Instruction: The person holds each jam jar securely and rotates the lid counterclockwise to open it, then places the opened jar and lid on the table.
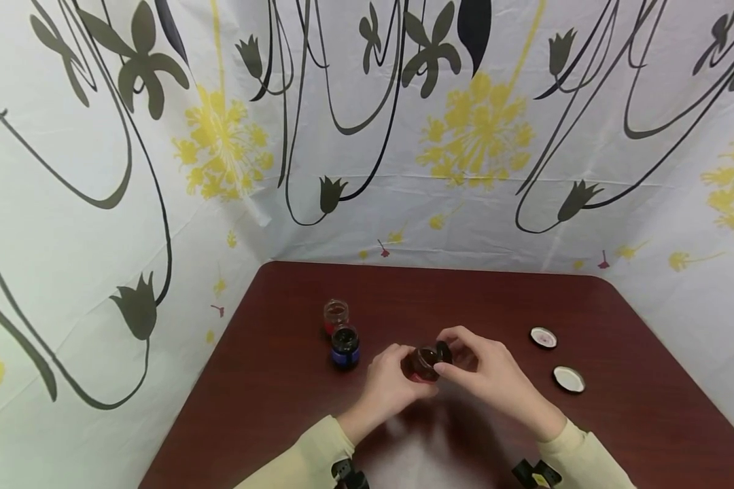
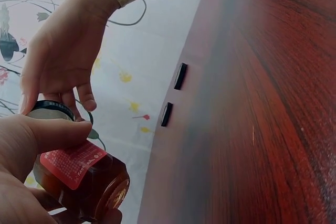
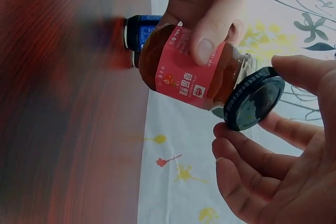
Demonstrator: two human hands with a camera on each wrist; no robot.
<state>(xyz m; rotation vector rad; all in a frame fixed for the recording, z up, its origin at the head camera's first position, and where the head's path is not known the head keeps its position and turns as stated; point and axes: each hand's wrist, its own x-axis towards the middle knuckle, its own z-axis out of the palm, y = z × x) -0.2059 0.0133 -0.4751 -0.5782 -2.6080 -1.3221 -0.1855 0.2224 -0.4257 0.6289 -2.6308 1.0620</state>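
My left hand [image 1: 391,380] grips a jam jar [image 3: 173,72] with a red label, its thumb lying across the label. The jar is tilted, its mouth toward my right hand [image 1: 495,373]. A black lid [image 3: 254,98] is pinched at its rim by the right thumb and fingers. It stands at a slant by the jar's mouth, and glass threads show beside it in the right wrist view. Whether the lid still touches the rim, I cannot tell. Both hands are above the table.
On the dark red-brown table [image 1: 465,292], an uncovered jar with a blue label [image 1: 345,348] stands before another open jar [image 1: 336,315], left of my hands. Two loose lids [image 1: 544,337] lie at the right, white insides up. A patterned cloth [image 1: 367,156] hangs behind.
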